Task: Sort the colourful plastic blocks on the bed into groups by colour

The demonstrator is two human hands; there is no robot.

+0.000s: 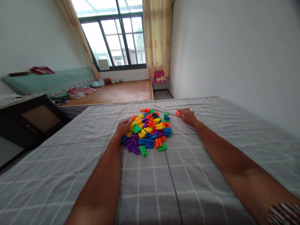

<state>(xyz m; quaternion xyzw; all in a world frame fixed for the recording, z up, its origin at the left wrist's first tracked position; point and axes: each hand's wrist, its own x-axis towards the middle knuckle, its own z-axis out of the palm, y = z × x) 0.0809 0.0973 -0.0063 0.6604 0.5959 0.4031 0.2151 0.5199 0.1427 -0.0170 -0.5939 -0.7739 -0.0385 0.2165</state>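
Note:
A pile of plastic toy pieces in yellow, orange, blue, purple and green lies on a grey checked cloth. At the pile's left edge rests my left hand, its fingers against the pieces; whether it grips one is hidden. To the right of the pile, my right hand is low over the cloth with its fingers closed around an orange-red piece. A green piece lies between the pile and my right hand.
Beyond the cloth's far edge is a bed with a brown mat. A dark cabinet stands at the left, a pink chair near the window, and a white wall runs along the right.

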